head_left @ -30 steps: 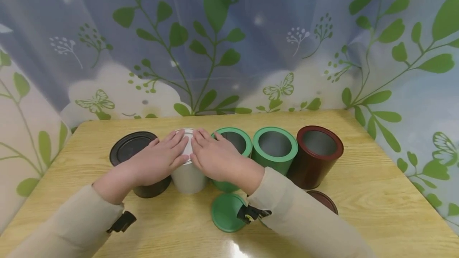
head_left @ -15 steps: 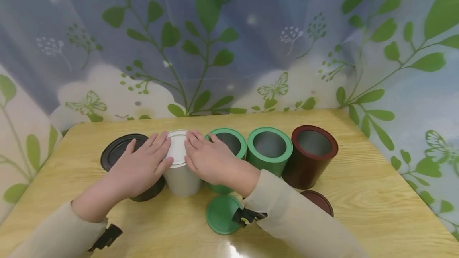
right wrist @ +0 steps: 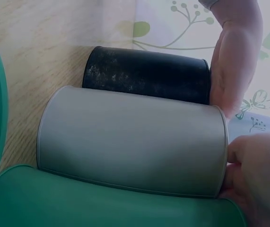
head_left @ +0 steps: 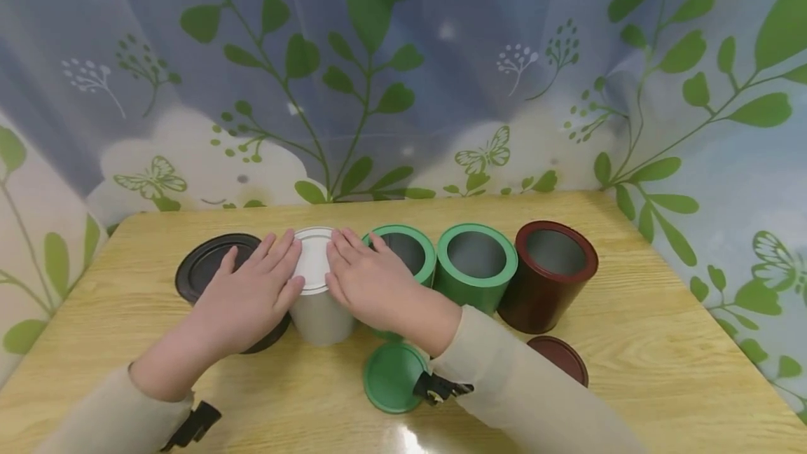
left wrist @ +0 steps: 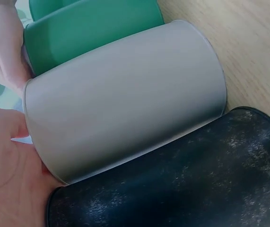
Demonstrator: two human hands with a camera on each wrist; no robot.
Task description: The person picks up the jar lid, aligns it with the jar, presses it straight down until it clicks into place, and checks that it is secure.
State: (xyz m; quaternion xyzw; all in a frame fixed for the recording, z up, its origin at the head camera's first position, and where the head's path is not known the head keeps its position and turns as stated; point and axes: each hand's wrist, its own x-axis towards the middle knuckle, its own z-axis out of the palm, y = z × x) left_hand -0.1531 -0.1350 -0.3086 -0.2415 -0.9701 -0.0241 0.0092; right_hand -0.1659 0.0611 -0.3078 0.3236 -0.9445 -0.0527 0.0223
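Brown lid [head_left: 563, 359] perhaps half sleeve-hidden

Head view from above and behind, facing forward and down over the desk [head_left: 630, 314] at moderate range; both wrist views close in, side-on from opposite sides, sharing the white can [left wrist: 125, 99] and black can [right wrist: 144, 75] with head view.

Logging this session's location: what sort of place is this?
Probably a staged tabletop set, not a lived-in room: a wooden table screened by a leaf-print curtain, with a row of cans, the white can under both hands.
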